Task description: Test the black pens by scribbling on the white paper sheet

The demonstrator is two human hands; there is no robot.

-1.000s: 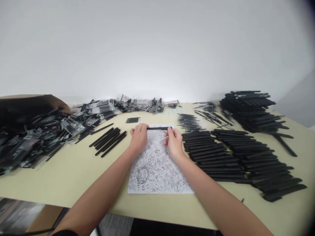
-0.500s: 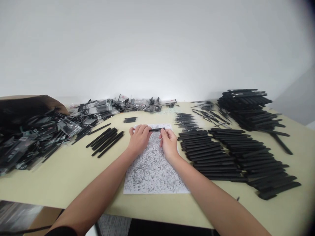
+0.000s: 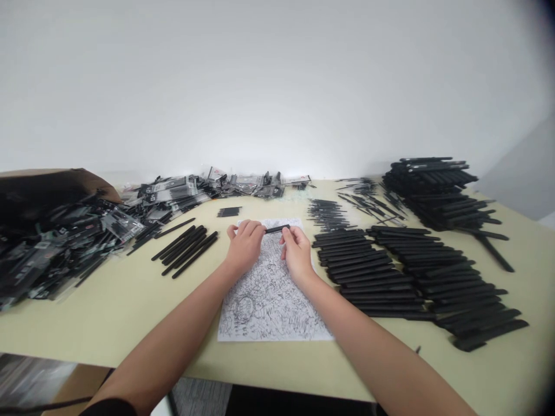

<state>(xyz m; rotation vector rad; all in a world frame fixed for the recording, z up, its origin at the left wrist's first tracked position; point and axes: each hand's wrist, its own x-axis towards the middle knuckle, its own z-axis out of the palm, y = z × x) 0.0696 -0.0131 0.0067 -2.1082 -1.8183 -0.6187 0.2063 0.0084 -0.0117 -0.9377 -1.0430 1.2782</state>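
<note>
A slim black pen (image 3: 274,229) is held level between my two hands, above the far end of a white sheet of paper (image 3: 277,312) covered in dark scribbles. My left hand (image 3: 245,247) closes its fingers on the pen's left end. Thumb and fingers of my right hand (image 3: 297,252) pinch the right end. Several black pens (image 3: 184,249) lie side by side on the table to the left of my left hand. Close to the right of my right hand is a row of black pens (image 3: 368,271).
Clear packets with black pieces (image 3: 173,190) spread along the back left, beside an open cardboard box (image 3: 93,182). Thin black refills (image 3: 327,215) lie behind the right-hand row. A second row of pens (image 3: 446,277) and a tall pen stack (image 3: 433,190) stand farther right.
My hands keep their hold on the pen; the left hand has shifted very slightly left, exposing a little more of it. The surrounding piles look the same.
</note>
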